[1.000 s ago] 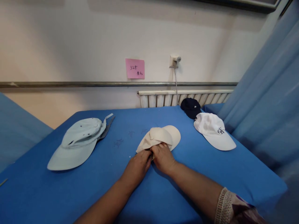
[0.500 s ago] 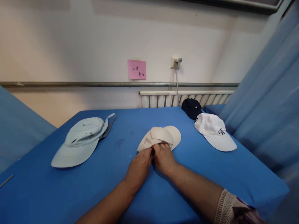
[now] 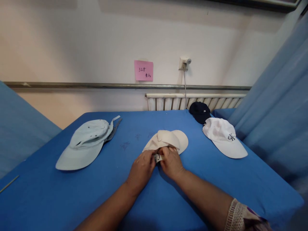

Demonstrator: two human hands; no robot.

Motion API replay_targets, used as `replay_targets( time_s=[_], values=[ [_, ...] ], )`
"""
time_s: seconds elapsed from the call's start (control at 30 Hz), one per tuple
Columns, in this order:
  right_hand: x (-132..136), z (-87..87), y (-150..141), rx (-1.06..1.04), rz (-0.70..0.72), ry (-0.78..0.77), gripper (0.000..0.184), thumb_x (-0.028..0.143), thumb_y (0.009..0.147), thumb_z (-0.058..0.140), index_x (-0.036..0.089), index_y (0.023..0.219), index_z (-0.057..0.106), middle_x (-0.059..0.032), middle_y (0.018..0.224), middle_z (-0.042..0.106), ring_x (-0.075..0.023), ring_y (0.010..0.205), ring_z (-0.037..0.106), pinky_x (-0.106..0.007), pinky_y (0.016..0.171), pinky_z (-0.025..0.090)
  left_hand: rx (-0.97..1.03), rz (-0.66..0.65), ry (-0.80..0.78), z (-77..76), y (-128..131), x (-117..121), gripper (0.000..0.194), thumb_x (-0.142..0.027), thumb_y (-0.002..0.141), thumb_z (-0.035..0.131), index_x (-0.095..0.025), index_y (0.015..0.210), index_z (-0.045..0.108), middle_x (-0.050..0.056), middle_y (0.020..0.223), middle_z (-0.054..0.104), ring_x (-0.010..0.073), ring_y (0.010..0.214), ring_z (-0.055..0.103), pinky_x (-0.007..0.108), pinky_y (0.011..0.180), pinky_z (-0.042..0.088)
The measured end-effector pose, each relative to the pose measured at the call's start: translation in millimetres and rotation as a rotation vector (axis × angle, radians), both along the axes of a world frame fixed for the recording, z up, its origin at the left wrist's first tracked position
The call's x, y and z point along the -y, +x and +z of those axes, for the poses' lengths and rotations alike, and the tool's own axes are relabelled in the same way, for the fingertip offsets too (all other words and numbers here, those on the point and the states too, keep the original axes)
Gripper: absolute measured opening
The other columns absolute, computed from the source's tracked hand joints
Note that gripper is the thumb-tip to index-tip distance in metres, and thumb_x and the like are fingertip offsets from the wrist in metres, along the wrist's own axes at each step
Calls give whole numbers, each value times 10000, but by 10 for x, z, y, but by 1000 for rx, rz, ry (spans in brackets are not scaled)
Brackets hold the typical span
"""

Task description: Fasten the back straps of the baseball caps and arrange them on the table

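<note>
A cream baseball cap lies at the middle of the blue-covered table, its brim pointing right and away. Both hands grip its near edge, where a short strap with a metal buckle shows between them. My left hand is closed on the strap's left side, fingertips mostly hidden. Fingers curled, my right hand pinches the strap on the right, close under the crown.
A pale blue cap rests at the left, straps trailing behind. On the right lie a white cap and a navy cap. A thin stick is at the left edge. Blue curtains hang at both sides.
My hands have drawn slightly apart, so the strap and buckle now show between them. The cap has stayed nearly in place; the whole view has shifted a little.
</note>
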State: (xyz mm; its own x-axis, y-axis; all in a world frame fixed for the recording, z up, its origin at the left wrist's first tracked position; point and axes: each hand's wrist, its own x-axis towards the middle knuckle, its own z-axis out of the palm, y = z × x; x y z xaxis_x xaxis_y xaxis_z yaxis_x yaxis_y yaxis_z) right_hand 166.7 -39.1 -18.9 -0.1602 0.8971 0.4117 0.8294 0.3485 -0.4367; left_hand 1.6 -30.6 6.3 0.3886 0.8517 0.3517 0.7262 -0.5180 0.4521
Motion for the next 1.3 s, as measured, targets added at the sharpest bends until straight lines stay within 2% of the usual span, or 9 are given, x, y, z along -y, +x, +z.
replay_targets(
  time_s=[0.1,0.23,0.33,0.47,0.67,0.83,1.0,1.17,1.3],
  values=[
    [-4,-3,24,-40,-18,8,303,63,667,585,190,939,547,-62,937,657,-248,924,563,-364,874,366,81,67,-78,18,-82,-60,223,-232,876,513,-201,1082,592,63,920,678,236,867,647,363,814,487],
    [-12,-16,15,-29,8,20,267,73,687,574,187,927,543,-63,922,653,-244,910,564,-361,862,369,175,-47,-181,10,-48,-47,277,-271,873,545,-210,1142,568,42,968,692,198,857,661,319,802,503],
    [-21,-44,6,11,36,29,224,88,718,562,179,922,547,-69,902,648,-244,895,563,-362,847,371,136,-110,-188,9,17,-12,268,-221,856,558,-216,1123,579,44,1003,694,197,892,661,321,822,499],
    [-22,-67,-3,50,46,39,220,85,716,561,169,919,557,-77,900,647,-248,894,561,-366,836,370,53,-94,-199,27,30,9,283,-170,866,539,-210,1145,562,50,1030,698,203,935,661,332,842,495],
    [-10,-54,-37,73,45,21,231,63,727,551,167,933,568,-79,910,657,-249,908,565,-363,840,367,-156,-75,-108,-3,44,47,240,-144,897,470,-179,1120,552,102,1044,684,256,982,643,389,854,490],
    [-5,-51,-45,70,33,5,201,80,743,542,173,919,564,-74,882,649,-246,895,564,-361,838,363,-74,-75,-89,-46,91,35,252,-85,831,512,-177,1064,538,85,996,674,229,949,648,354,839,501],
    [3,-45,-23,49,24,0,212,87,721,550,173,915,561,-70,884,646,-245,895,561,-362,842,366,-28,-79,-46,-58,96,35,223,-109,877,474,-186,1078,531,71,973,676,209,908,664,343,812,518],
    [0,-48,-21,47,15,-2,227,77,717,553,172,923,565,-65,884,651,-243,898,563,-360,855,360,-84,-85,104,-74,101,77,243,-125,920,437,-181,1142,518,95,1066,675,224,981,657,381,870,521],
    [7,-36,-39,61,-5,-7,191,78,746,535,171,909,569,-78,875,654,-247,897,568,-358,847,361,-134,-73,144,-97,103,90,285,-141,930,433,-160,1206,499,108,1048,692,236,971,671,390,852,539]
  ],
)
